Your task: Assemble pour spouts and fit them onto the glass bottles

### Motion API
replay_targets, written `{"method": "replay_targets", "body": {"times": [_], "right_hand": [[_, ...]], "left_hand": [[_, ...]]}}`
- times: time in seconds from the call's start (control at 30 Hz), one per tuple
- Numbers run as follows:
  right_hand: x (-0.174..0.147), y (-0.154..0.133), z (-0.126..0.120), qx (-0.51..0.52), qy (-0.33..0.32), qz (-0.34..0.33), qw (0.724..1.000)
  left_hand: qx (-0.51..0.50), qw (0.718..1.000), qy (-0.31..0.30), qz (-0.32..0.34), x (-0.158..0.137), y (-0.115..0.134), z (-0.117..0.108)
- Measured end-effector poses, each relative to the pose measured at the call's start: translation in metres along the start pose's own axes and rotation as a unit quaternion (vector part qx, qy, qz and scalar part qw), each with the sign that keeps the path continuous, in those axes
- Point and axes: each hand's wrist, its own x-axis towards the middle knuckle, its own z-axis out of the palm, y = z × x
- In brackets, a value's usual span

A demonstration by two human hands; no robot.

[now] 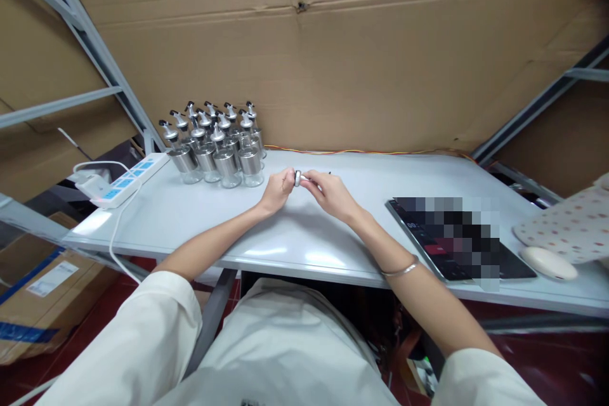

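Note:
Above the middle of the table, my left hand [278, 190] is closed around one end of a small silver-and-black pourer top [297, 178]. My right hand [330, 192] pinches its other end with thumb and fingers, so the two hands almost meet. Much of the piece is hidden by the fingers. It resembles the tops on the oil bottles [228, 168] standing at the back left. Those are several glass bottles with steel sleeves and silver spouts with black flaps, upright in a tight group apart from my hands.
A white power strip [130, 179] with a plugged-in charger [92, 185] lies at the table's left edge. To the right are a tablet [442, 241], a white oval object [549, 263] and a dotted cloth [561, 225]. Cardboard [333, 70] stands behind the table [295, 235].

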Motion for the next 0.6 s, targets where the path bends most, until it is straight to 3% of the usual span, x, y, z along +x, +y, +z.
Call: {"method": "replay_targets", "body": {"times": [0.07, 0.17, 0.23, 0.3, 0.4, 0.5, 0.6], "right_hand": [[0.002, 0.003, 0.001, -0.140, 0.044, -0.096, 0.985], [0.002, 0.006, -0.001, -0.281, 0.072, -0.196, 0.937], [0.001, 0.008, -0.003, -0.328, 0.088, -0.235, 0.911], [-0.001, 0.009, -0.005, -0.342, 0.104, -0.259, 0.898], [-0.002, 0.010, -0.006, -0.310, 0.113, -0.244, 0.912], [-0.002, 0.012, -0.005, -0.215, 0.108, -0.171, 0.955], [-0.003, 0.011, -0.004, -0.080, 0.097, -0.063, 0.990]], "left_hand": [[-0.108, 0.991, -0.021, -0.071, 0.003, 0.002, 0.001], [-0.300, 0.928, -0.085, -0.203, 0.005, 0.008, -0.002], [-0.344, 0.899, -0.123, -0.243, 0.005, 0.011, -0.006], [-0.350, 0.889, -0.145, -0.256, 0.005, 0.014, -0.010], [-0.366, 0.882, -0.148, -0.257, 0.005, 0.015, -0.012], [-0.388, 0.882, -0.146, -0.223, 0.005, 0.013, -0.009], [-0.346, 0.912, -0.162, -0.150, 0.005, 0.009, -0.008]]}}
